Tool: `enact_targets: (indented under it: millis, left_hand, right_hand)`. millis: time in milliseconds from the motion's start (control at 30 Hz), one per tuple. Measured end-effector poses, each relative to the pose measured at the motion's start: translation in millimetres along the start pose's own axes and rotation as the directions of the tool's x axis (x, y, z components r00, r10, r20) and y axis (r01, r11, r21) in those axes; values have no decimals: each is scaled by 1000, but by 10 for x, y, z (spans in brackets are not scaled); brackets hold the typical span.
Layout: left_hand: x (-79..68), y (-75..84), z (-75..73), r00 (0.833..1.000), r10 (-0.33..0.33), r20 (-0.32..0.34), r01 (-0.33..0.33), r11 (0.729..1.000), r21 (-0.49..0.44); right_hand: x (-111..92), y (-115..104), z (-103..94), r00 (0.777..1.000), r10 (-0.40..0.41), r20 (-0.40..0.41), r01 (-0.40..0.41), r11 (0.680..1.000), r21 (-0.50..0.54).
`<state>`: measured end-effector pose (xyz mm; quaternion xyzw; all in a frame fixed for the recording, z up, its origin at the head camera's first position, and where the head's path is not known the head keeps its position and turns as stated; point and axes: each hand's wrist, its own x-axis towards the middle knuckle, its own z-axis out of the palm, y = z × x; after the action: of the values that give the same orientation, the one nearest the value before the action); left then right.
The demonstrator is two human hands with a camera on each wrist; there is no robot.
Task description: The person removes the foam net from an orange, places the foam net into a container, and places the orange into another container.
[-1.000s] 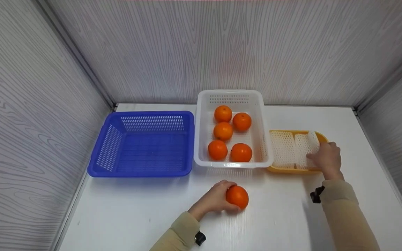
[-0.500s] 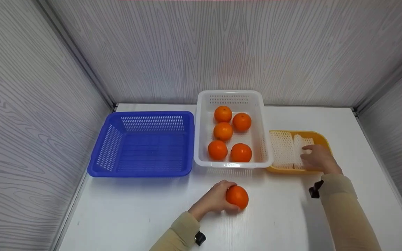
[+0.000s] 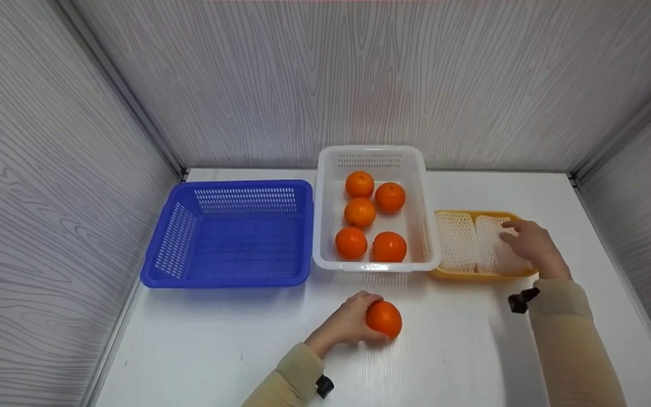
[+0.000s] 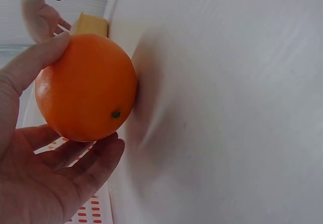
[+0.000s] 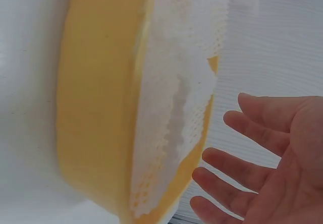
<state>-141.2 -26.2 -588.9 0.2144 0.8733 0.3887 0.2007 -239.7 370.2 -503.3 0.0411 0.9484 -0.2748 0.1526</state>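
An orange [image 3: 385,320] rests on the white table near its front, and my left hand [image 3: 350,320] grips it from the left, thumb on one side and fingers on the other. The left wrist view shows the same orange [image 4: 88,88] with its small green stem end. Over the right part of a yellow basket [image 3: 475,276] hovers my right hand [image 3: 533,244], fingers spread and holding nothing. White foam net sleeves [image 3: 456,242] lie in that basket in two stacks. From the right wrist view, the fingers [image 5: 237,168] stand apart from the sleeves.
A white basket [image 3: 322,226] with several oranges [image 3: 360,212] stands in the middle, between the yellow basket and a blue basket [image 3: 226,282] at left. Wood-grain panels [image 3: 370,85] enclose the table [image 3: 201,350] at the back and both sides.
My right hand first touched a foam net sleeve at the yellow basket's right side, shifted left over the stack, then drew back right and up, holding nothing. The left hand kept the orange in place.
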Motion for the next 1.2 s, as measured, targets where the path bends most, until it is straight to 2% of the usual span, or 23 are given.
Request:
enact_targets:
  millis: [233,400,567,767,900,1033,1200]
  left_hand:
    - [-16,39,-49,1000,4,-17,-5,1000,-13]
    - [-35,135,-147,999,33,-38,-33,999,10]
    - [-69,288,-293,997,41,-60,-41,999,-1]
    - [-109,466,-490,991,84,-100,-86,996,-13]
    - [-107,568,-638,990,76,-122,-81,996,-36]
    - [-49,649,-795,983,85,-164,-91,996,-27]
    - [89,736,-990,969,133,-210,-129,991,30]
  right_hand:
    - [-158,-151,-29,998,-37,-57,48,981,189]
    - [-229,-272,71,995,-85,-50,96,952,291]
    - [-267,-411,198,994,-105,-36,111,921,373]
    - [-284,-577,362,992,-129,0,117,899,422]
    - [-264,-642,480,990,-136,27,110,885,452]
    - [-235,-695,591,988,-141,57,96,872,479]
    - [-216,-760,710,987,-148,55,101,859,502]
